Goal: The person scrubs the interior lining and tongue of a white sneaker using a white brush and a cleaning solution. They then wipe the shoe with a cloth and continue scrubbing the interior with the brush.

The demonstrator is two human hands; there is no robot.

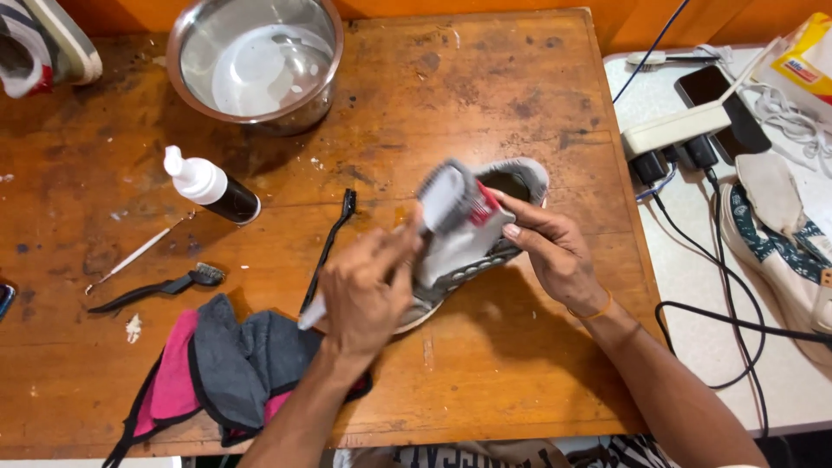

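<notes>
My tabletop (485, 87) is worn, stained wood with a dull varnish, the bowl (254, 61) near its far edge is shiny polished metal, the grey shoe (472, 247) looks like matt knitted cloth over a smooth rubbery sole, and the pink and grey rags (221, 364) at the near edge are soft, fuzzy cloth.

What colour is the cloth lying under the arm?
Pink and dark grey with black edging: the crumpled cloth on the wooden table, clearest in the head view.
</notes>
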